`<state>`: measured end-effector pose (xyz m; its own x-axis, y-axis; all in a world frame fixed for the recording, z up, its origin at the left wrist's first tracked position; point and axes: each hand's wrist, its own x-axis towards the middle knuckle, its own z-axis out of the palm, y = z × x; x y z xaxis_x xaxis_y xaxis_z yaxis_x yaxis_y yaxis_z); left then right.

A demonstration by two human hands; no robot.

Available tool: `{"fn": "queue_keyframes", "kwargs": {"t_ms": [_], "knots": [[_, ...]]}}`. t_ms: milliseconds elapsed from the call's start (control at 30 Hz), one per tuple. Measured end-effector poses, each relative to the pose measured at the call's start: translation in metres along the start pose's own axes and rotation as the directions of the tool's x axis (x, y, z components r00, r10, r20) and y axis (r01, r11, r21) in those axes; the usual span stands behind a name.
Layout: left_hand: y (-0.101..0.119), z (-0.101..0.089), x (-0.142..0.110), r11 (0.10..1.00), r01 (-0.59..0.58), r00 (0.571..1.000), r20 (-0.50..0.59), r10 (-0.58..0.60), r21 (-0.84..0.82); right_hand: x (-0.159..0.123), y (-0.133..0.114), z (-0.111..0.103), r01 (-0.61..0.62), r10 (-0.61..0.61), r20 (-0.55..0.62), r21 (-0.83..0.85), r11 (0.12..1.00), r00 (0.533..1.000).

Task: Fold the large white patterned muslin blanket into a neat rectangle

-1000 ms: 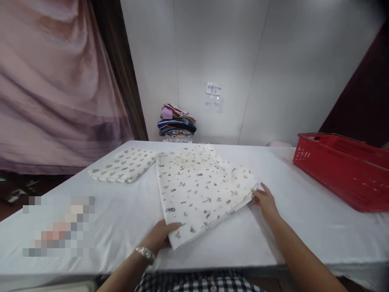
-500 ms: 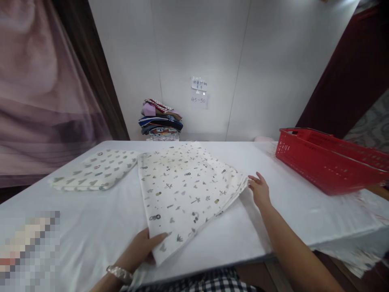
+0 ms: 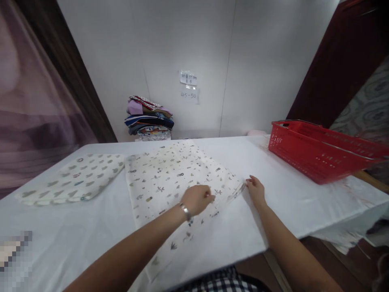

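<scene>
A white cloth (image 3: 170, 174) printed with small grey and tan palms, pineapples and leaves lies spread on the white-covered table. At its right corner my right hand (image 3: 255, 190) has its fingertips closed on the layered edge. My left hand (image 3: 199, 199), with a bracelet at the wrist, is over the right half of this cloth, its fingers curled inward and nothing visible in them. To the left rests a folded cream cloth (image 3: 79, 174) with grey-green cloud-like shapes, beyond the reach of either hand.
A red plastic basket (image 3: 316, 156) stands at the table's right side. Against the back wall is a stack of folded fabrics (image 3: 150, 119), and paper signs (image 3: 189, 87) are taped above. A pink curtain (image 3: 36, 121) hangs at left. The table's front edge is near my body.
My left hand has let go of the cloth's near left corner and moved right and forward above the cloth. My right hand stays at the right corner. The view has shifted slightly.
</scene>
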<state>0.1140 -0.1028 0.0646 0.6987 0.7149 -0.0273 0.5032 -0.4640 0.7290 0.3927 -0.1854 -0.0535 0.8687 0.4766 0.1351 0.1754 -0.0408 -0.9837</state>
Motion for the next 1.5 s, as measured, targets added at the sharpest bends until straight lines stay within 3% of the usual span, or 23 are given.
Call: {"fn": "queue_keyframes", "kwargs": {"t_ms": [67,167,267,333,567,733,867,1133,1267,1500], "knots": [[0.017,0.035,0.032,0.982,-0.146,0.988,0.071,0.138,0.119,-0.001,0.003,0.001,0.061,-0.059,0.023,-0.078,0.995,0.998],[0.031,0.080,0.073,0.948,-0.219,0.974,0.112,0.197,0.233,-0.001,0.004,-0.001,0.101,-0.092,0.053,-0.189,0.977,0.994],[0.030,0.110,0.101,0.951,-0.142,0.986,0.119,0.113,0.274,-0.001,0.003,-0.003,0.128,-0.107,0.088,-0.272,0.954,0.990],[0.023,0.120,0.112,0.973,-0.046,0.995,0.102,0.023,0.226,-0.001,0.001,-0.003,0.136,-0.105,0.116,-0.299,0.945,0.988],[0.002,0.111,0.127,0.992,0.125,0.991,0.046,-0.124,-0.020,-0.004,-0.002,-0.002,0.190,-0.119,0.200,-0.389,0.901,0.973],[-0.002,0.102,0.130,0.957,0.260,0.964,-0.026,-0.265,-0.127,-0.005,0.000,-0.002,0.190,-0.102,0.241,-0.376,0.907,0.965],[-0.004,0.103,0.129,0.933,0.303,0.945,-0.069,-0.321,-0.196,-0.006,-0.004,-0.002,0.162,-0.073,0.239,-0.381,0.910,0.968],[-0.005,0.107,0.127,0.928,0.282,0.943,-0.109,-0.315,-0.242,-0.009,-0.008,0.004,0.128,-0.017,0.269,-0.401,0.907,0.963],[-0.003,0.113,0.126,0.941,0.237,0.958,-0.104,-0.268,-0.242,-0.011,-0.010,0.005,0.170,-0.061,0.259,-0.420,0.892,0.964],[0.005,0.119,0.122,0.971,0.136,0.977,-0.138,-0.165,-0.195,-0.016,-0.024,0.010,0.260,-0.052,0.307,-0.690,0.675,0.950]]}}
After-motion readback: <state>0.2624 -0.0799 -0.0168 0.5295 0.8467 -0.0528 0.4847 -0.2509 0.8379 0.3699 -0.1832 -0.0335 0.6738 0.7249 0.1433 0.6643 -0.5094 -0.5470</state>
